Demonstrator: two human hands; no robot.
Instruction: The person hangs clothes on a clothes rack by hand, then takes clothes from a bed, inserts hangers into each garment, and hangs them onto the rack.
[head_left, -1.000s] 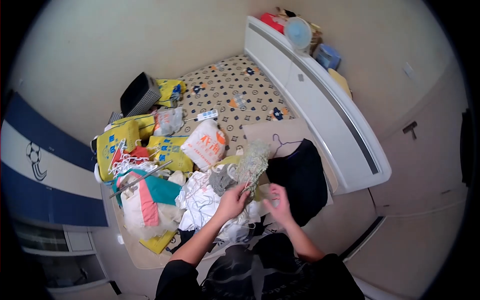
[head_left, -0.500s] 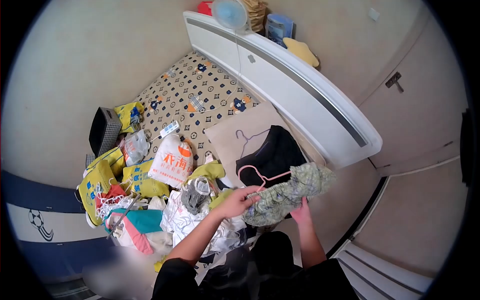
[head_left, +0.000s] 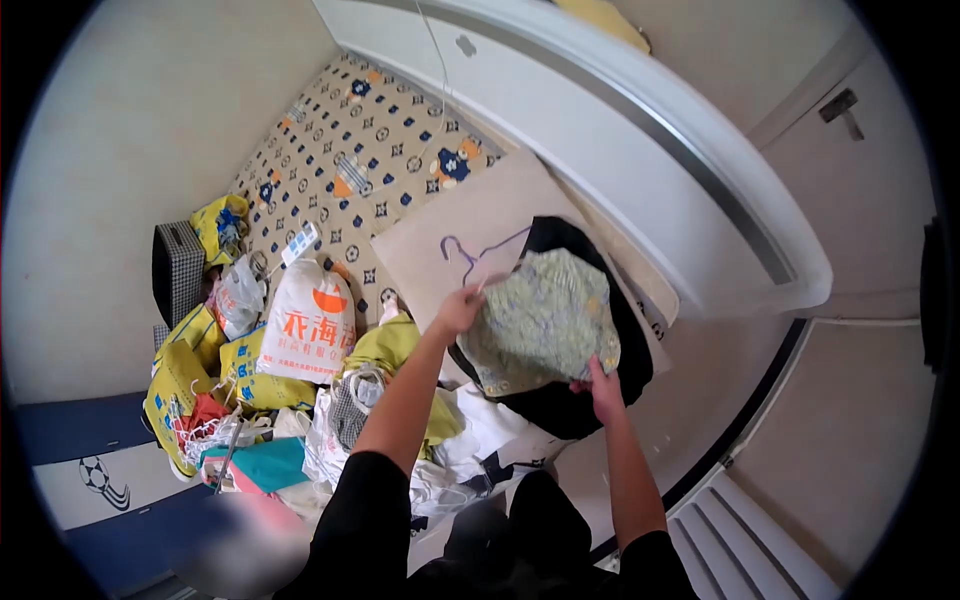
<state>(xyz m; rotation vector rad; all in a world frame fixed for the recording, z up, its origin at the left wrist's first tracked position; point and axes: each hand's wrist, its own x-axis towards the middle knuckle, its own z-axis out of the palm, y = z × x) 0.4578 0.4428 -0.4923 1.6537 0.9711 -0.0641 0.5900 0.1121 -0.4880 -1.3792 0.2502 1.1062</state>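
Note:
A pale green garment with a small floral pattern [head_left: 548, 315] is spread between my two hands, its exact kind not clear. My left hand [head_left: 460, 308] is closed on its upper left edge, where a thin pale pink piece, likely part of a hanger, shows faintly. At the lower right edge, my right hand [head_left: 603, 388] pinches the cloth. Beneath it lies a black garment [head_left: 625, 345] with a purple hanger [head_left: 462, 256] at its upper left, on a beige board or mat [head_left: 415, 243].
Left of the hands are a white drawstring bag [head_left: 310, 335], yellow bags [head_left: 180, 395], heaped clothes [head_left: 480, 425] and a power strip [head_left: 300, 243]. A patterned bed sheet [head_left: 320, 150] spreads behind. The white headboard [head_left: 600, 120] curves along the right.
The green garment has turned and spread out flatter over the black one, and the pink hanger is now mostly hidden. Both hands still hold the cloth. The view has shifted closer to the bed.

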